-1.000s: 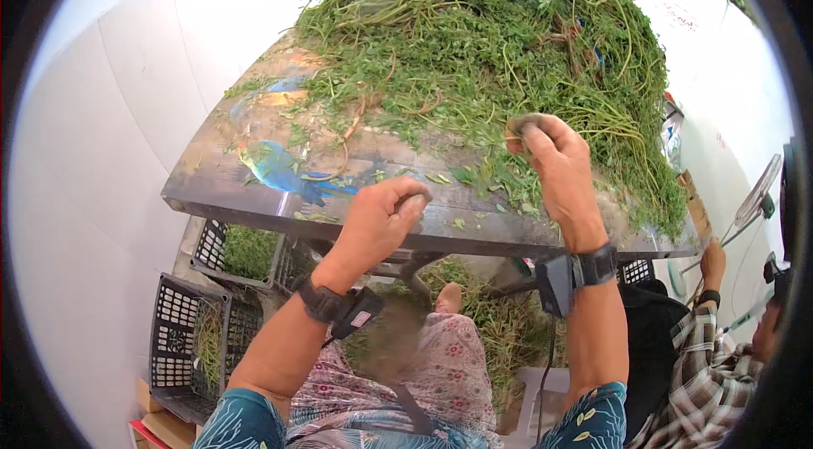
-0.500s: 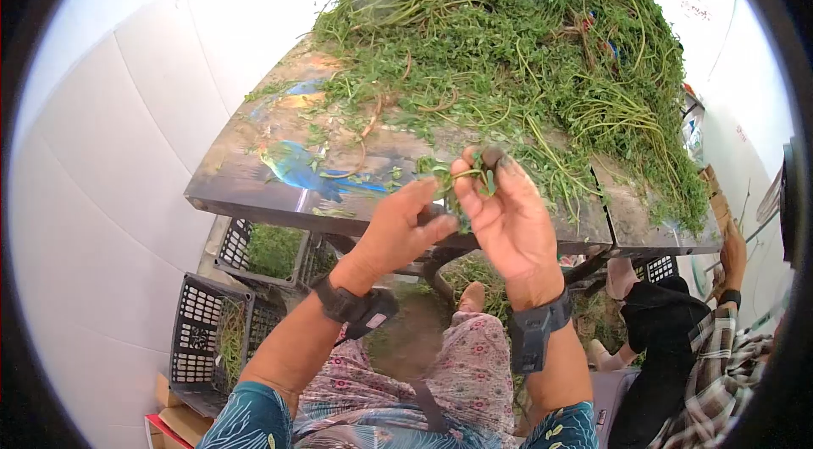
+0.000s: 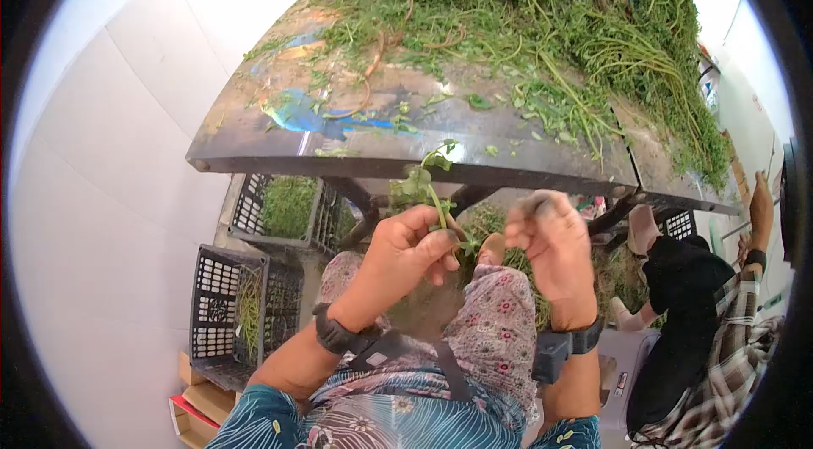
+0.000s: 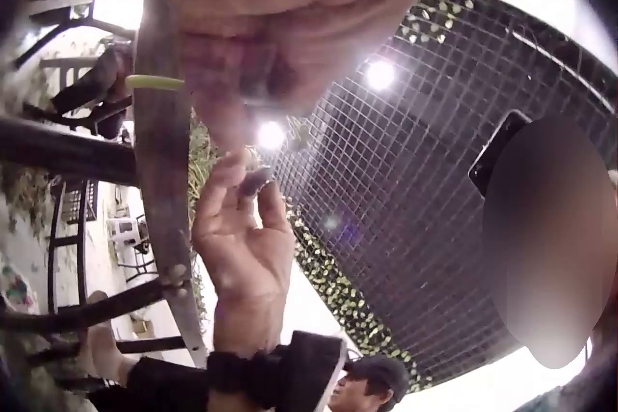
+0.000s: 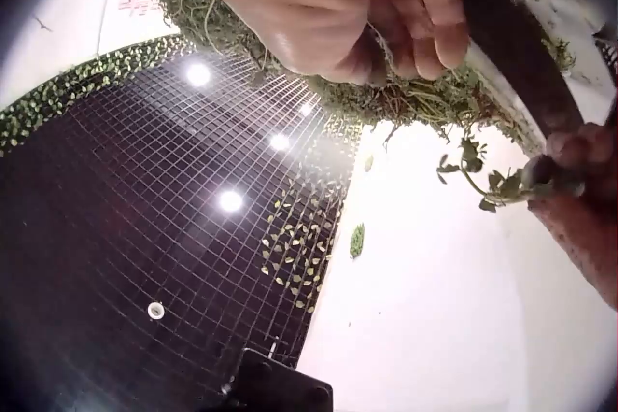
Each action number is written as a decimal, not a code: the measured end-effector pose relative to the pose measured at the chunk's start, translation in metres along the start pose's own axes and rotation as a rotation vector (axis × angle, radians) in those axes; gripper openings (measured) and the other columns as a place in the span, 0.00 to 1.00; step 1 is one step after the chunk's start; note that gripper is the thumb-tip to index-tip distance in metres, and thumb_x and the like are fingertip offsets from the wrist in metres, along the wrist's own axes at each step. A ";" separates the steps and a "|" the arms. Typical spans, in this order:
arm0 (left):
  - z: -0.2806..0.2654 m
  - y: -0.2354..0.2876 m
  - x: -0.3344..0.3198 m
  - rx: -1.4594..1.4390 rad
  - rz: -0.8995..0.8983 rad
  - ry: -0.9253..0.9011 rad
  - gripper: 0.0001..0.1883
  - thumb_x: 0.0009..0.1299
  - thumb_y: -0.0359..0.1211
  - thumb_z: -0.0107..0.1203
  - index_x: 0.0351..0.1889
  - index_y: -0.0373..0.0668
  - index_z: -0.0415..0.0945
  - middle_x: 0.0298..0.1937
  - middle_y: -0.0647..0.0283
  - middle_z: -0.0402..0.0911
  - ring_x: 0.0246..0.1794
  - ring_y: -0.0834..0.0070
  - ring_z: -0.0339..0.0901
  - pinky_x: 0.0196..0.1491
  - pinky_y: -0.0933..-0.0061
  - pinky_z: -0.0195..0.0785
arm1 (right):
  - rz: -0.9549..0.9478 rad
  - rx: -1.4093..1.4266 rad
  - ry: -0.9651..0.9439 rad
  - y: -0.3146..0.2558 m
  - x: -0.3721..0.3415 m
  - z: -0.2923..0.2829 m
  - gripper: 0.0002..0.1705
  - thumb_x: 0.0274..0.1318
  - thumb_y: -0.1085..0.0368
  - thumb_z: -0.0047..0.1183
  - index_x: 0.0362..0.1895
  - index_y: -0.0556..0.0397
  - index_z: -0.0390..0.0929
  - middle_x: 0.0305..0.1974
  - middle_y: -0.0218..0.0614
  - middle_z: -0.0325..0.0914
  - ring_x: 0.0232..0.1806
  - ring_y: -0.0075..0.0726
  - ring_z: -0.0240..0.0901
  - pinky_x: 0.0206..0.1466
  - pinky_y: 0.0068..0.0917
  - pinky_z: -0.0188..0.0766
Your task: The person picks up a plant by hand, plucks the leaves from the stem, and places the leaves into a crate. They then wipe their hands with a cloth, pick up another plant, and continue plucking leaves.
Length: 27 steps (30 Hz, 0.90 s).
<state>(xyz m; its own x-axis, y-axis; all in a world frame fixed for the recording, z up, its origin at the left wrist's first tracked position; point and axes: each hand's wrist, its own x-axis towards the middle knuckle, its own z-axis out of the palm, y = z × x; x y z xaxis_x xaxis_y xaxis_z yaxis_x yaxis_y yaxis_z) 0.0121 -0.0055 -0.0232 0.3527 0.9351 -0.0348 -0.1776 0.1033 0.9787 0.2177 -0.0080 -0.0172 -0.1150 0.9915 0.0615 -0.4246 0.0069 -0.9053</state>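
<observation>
My left hand point(image 3: 396, 256) pinches a leafy green sprig point(image 3: 417, 181) between thumb and fingers, in front of the table's near edge. The sprig's leaves point up and away from me in the head view. From the right wrist view, the same sprig point(image 5: 502, 182) juts out of the left fingertips. To the right, apart from the sprig, my right hand point(image 3: 555, 250) is raised with loosely bent fingers and nothing visible in it. Its thumb tip looks dark. A large heap of leafy green stems point(image 3: 508, 0) covers the far part of the table point(image 3: 330, 144).
Below the table at left stand a black crate of greens point(image 3: 288, 208) and another black crate point(image 3: 222, 297) with stems in it. Loose leaves and a brown stem point(image 3: 373, 68) lie on the tabletop. Another person in a checked sleeve point(image 3: 735, 322) sits at right.
The right hand came from the heap to the left hand with a sprig, then drew away to the right. The left hand now holds the sprig. Both hands are nearer the body.
</observation>
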 end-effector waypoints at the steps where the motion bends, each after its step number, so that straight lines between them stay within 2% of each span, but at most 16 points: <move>1: 0.000 -0.006 -0.002 -0.012 0.002 0.005 0.09 0.66 0.31 0.49 0.41 0.35 0.70 0.26 0.65 0.76 0.23 0.84 0.73 0.22 0.85 0.66 | 0.039 -0.114 -0.047 0.005 -0.007 0.002 0.13 0.55 0.66 0.48 0.45 0.57 0.69 0.41 0.39 0.75 0.39 0.30 0.74 0.41 0.27 0.72; 2: -0.001 -0.011 -0.004 -0.024 0.006 0.007 0.10 0.66 0.30 0.50 0.41 0.34 0.70 0.27 0.65 0.75 0.23 0.83 0.73 0.21 0.85 0.66 | 0.074 -0.242 -0.064 0.007 -0.015 0.011 0.14 0.53 0.67 0.49 0.45 0.59 0.69 0.40 0.38 0.75 0.37 0.27 0.73 0.42 0.25 0.70; 5: 0.000 -0.018 -0.011 0.002 -0.014 -0.002 0.10 0.65 0.28 0.50 0.43 0.34 0.67 0.28 0.65 0.74 0.24 0.82 0.74 0.22 0.83 0.67 | -0.003 -0.416 -0.081 0.025 -0.028 0.032 0.16 0.51 0.69 0.50 0.45 0.61 0.69 0.38 0.36 0.75 0.37 0.26 0.72 0.43 0.23 0.69; 6: 0.000 -0.020 -0.014 0.022 -0.030 -0.008 0.11 0.64 0.27 0.50 0.43 0.34 0.66 0.28 0.65 0.74 0.24 0.81 0.74 0.22 0.83 0.67 | -0.042 -0.644 -0.071 0.022 -0.031 0.038 0.14 0.48 0.70 0.53 0.41 0.60 0.71 0.34 0.36 0.76 0.36 0.30 0.73 0.41 0.24 0.68; 9: 0.000 -0.033 -0.020 0.000 -0.024 -0.018 0.12 0.62 0.24 0.49 0.43 0.34 0.65 0.31 0.65 0.73 0.27 0.81 0.75 0.26 0.82 0.70 | -0.318 -0.965 -0.142 0.036 -0.033 0.028 0.12 0.45 0.70 0.55 0.38 0.57 0.73 0.31 0.37 0.76 0.34 0.36 0.73 0.38 0.26 0.67; 10: 0.000 -0.035 -0.023 0.004 -0.047 -0.014 0.12 0.62 0.23 0.49 0.43 0.34 0.65 0.32 0.64 0.73 0.28 0.80 0.75 0.27 0.82 0.70 | -0.403 -0.983 -0.114 0.042 -0.035 0.027 0.10 0.43 0.70 0.55 0.33 0.56 0.74 0.30 0.40 0.75 0.32 0.44 0.72 0.34 0.30 0.67; 15: 0.003 -0.053 -0.041 0.035 -0.107 0.009 0.12 0.61 0.22 0.48 0.43 0.33 0.65 0.37 0.62 0.72 0.32 0.80 0.76 0.32 0.82 0.71 | -0.402 -1.112 -0.161 0.059 -0.045 0.017 0.08 0.43 0.72 0.52 0.32 0.56 0.71 0.29 0.44 0.73 0.30 0.48 0.72 0.31 0.34 0.68; 16: 0.006 -0.057 -0.043 0.025 -0.105 0.058 0.10 0.61 0.22 0.49 0.41 0.33 0.65 0.35 0.62 0.73 0.30 0.80 0.75 0.30 0.83 0.71 | -0.397 -1.150 -0.168 0.064 -0.047 0.017 0.08 0.44 0.72 0.51 0.32 0.56 0.71 0.29 0.45 0.73 0.30 0.49 0.72 0.31 0.35 0.68; 19: 0.004 -0.064 -0.045 0.056 -0.207 0.051 0.08 0.61 0.22 0.49 0.38 0.34 0.66 0.31 0.63 0.73 0.26 0.81 0.75 0.28 0.83 0.70 | -0.354 -1.090 -0.092 0.079 -0.051 0.021 0.08 0.44 0.74 0.48 0.33 0.57 0.69 0.30 0.47 0.72 0.29 0.51 0.71 0.31 0.35 0.68; 22: -0.006 -0.073 -0.048 0.034 -0.308 0.011 0.08 0.62 0.25 0.50 0.38 0.35 0.67 0.32 0.64 0.73 0.26 0.80 0.75 0.24 0.81 0.70 | -0.273 -0.999 0.097 0.093 -0.050 0.017 0.05 0.49 0.73 0.44 0.34 0.58 0.69 0.29 0.42 0.73 0.26 0.42 0.72 0.28 0.29 0.68; 25: -0.012 -0.083 -0.052 -0.099 -0.292 0.050 0.08 0.64 0.27 0.50 0.39 0.35 0.66 0.31 0.63 0.73 0.26 0.79 0.75 0.24 0.81 0.70 | 0.189 -0.294 0.168 0.093 -0.049 0.015 0.05 0.55 0.72 0.40 0.34 0.58 0.69 0.27 0.35 0.73 0.24 0.27 0.71 0.26 0.22 0.67; 26: -0.014 -0.086 -0.052 -0.152 -0.268 0.066 0.09 0.64 0.28 0.51 0.39 0.35 0.66 0.31 0.63 0.73 0.26 0.79 0.75 0.25 0.81 0.71 | 0.237 -0.210 0.127 0.095 -0.050 0.013 0.09 0.58 0.69 0.39 0.38 0.60 0.69 0.26 0.31 0.72 0.25 0.19 0.68 0.25 0.17 0.66; 27: -0.015 -0.088 -0.053 -0.163 -0.271 0.075 0.09 0.64 0.28 0.51 0.39 0.35 0.66 0.31 0.63 0.73 0.26 0.78 0.75 0.25 0.81 0.71 | 0.298 -0.207 0.086 0.097 -0.051 0.012 0.10 0.57 0.68 0.40 0.39 0.60 0.69 0.26 0.31 0.72 0.25 0.19 0.68 0.25 0.17 0.66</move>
<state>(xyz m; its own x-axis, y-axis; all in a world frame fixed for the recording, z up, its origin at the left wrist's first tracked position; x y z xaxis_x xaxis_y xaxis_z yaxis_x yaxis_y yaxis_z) -0.0051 -0.0592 -0.1108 0.3400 0.8877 -0.3104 -0.2333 0.3994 0.8866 0.1718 -0.0592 -0.1035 -0.1269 0.9611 -0.2453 -0.1921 -0.2665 -0.9445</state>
